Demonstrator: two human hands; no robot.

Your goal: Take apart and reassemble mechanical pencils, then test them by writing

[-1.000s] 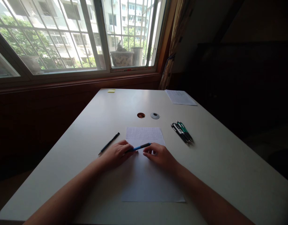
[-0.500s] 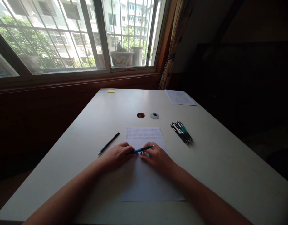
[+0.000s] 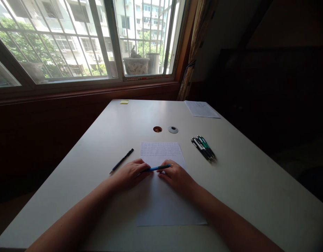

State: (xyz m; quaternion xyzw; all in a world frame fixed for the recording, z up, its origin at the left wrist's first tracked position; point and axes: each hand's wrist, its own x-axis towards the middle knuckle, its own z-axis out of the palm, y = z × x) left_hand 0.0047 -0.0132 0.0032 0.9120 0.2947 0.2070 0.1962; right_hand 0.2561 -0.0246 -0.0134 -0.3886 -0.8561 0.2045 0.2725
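Note:
A blue pen point(image 3: 155, 168) with a dark grip lies across the gap between my hands, its tip toward the right. My left hand point(image 3: 133, 172) is closed on the pen's left end. My right hand point(image 3: 174, 173) has its fingers curled in, just under the pen's dark grip; what they pinch, if anything, is hidden. Both hands rest over a sheet of paper point(image 3: 161, 206) with lines of writing on its upper part. Left of my left hand, a dark pen point(image 3: 121, 161) lies slanted on the table.
On the white table point(image 3: 79, 178), a bundle of several pens point(image 3: 204, 148) lies to the right. Farther back are a round hole point(image 3: 157, 129), its loose cover point(image 3: 173, 130), a yellow sticky note point(image 3: 124, 102) and written papers point(image 3: 202, 109). A barred window point(image 3: 79, 42) stands beyond.
The pen's tip end has dipped slightly. A small dark bit that showed by my right fingertips is now out of sight, and those fingers have drawn in a little.

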